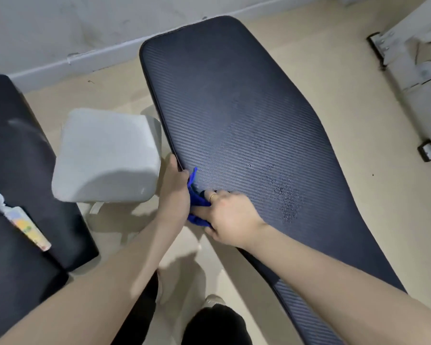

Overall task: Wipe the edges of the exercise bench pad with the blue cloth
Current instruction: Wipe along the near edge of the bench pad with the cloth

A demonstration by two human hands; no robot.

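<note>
blue cloth point(197, 207), one, gripped by both left hand point(172, 192) and right hand point(230, 219) at one bench pad point(246, 120) edge

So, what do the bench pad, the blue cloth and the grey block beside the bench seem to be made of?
Bench pad: probably vinyl or faux leather over padding, dark with a fine ribbed weave and a slight sheen.
Blue cloth: soft fabric, perhaps microfibre; it bunches and folds between the hands.
Grey block: seemingly foam or a fabric-covered cushion, matte with rounded edges; the picture cannot settle which.
</note>
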